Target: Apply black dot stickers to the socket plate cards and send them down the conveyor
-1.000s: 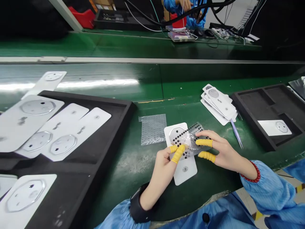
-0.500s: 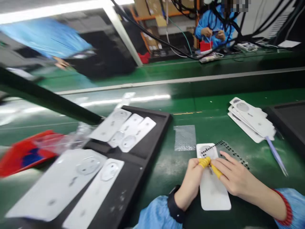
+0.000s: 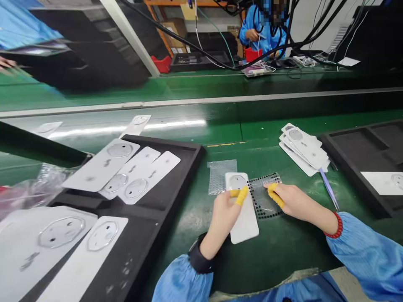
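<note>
A white plate (image 3: 244, 222) with rounded corners and a grey round area near its top lies on the green bench in front of me. My left hand (image 3: 224, 212), with yellow finger covers, rests over its upper left part; the fingertips are closed together, and what they hold, if anything, is too small to make out. On the right, my right hand (image 3: 291, 199) pinches a clear sheet (image 3: 260, 200) edged with rows of small black dots. The sheet's left edge meets the plate's right side. Left of the plate lies a piece of bubble wrap (image 3: 222, 176).
A black tray (image 3: 176, 188) with several white plates (image 3: 103, 165) stands on the left. At the right are a stack of white plates (image 3: 307, 149), purple tweezers (image 3: 329, 188) and another black tray (image 3: 349, 167). Across the bench sits a person in blue (image 3: 264, 29); cables (image 3: 204, 52) hang between.
My hands have moved apart: the right has shifted to the right side of the plate with the dotted sheet, the left stays over the plate. The whole view has turned rightward.
</note>
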`<state>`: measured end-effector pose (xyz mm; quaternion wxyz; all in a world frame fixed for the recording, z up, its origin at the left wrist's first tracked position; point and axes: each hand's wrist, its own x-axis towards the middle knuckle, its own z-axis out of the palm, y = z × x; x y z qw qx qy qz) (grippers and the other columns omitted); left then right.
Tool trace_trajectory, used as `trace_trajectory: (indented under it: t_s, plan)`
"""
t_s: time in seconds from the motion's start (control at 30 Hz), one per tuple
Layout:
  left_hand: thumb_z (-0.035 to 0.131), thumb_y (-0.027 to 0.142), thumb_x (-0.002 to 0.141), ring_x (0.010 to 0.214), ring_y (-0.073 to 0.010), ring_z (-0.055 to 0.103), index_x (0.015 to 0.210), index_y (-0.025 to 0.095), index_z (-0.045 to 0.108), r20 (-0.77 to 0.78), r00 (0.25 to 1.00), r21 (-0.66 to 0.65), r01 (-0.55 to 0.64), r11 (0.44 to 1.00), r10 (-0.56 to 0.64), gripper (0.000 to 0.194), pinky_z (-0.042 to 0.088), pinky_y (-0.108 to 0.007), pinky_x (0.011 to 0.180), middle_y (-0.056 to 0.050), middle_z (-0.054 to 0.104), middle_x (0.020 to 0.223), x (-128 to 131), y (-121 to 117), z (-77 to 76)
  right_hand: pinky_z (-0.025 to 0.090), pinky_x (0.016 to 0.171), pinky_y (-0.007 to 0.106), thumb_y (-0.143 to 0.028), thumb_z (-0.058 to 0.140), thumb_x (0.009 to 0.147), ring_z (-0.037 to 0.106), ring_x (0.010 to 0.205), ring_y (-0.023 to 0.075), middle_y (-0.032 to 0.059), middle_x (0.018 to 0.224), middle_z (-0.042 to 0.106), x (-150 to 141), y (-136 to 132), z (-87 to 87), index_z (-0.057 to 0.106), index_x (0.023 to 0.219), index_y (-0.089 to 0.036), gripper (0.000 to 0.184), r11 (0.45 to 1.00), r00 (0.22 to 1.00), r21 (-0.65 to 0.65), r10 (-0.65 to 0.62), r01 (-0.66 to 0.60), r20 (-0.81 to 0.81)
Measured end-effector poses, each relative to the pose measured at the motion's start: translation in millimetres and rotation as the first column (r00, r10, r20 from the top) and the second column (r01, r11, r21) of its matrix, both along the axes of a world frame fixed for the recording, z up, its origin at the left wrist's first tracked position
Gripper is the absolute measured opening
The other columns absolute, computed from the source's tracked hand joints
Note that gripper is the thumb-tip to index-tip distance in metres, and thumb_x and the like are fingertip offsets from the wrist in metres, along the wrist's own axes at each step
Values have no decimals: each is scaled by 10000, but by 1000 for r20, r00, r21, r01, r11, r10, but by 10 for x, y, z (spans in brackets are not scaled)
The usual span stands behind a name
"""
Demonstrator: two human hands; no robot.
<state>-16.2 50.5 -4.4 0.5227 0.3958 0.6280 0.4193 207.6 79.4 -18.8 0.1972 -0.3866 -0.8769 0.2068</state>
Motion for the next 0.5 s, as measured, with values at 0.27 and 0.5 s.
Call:
trace_trajectory:
  t_s: [0.27,0.5]
  plan:
    - [649,402,858,959,-259,709,1528,223,-127,35,997,358,-77,931,70,1041,575,-403,823,-147,665,1242,53,-243,72,617,780,336,-176,592,887,711,983,216,109,1098,712,81,69,191,653,880,-190,64,968,894,-147,-244,203,-375]
    - [531,318,920,629,-234,693,1460,195,228,-80,950,282,312,907,-302,632,568,-329,552,-43,710,763,258,-508,-14,525,950,435,-130,658,852,610,1115,228,93,1181,610,-359,-279,491,683,942,-236,142,994,771,-41,-105,102,-628]
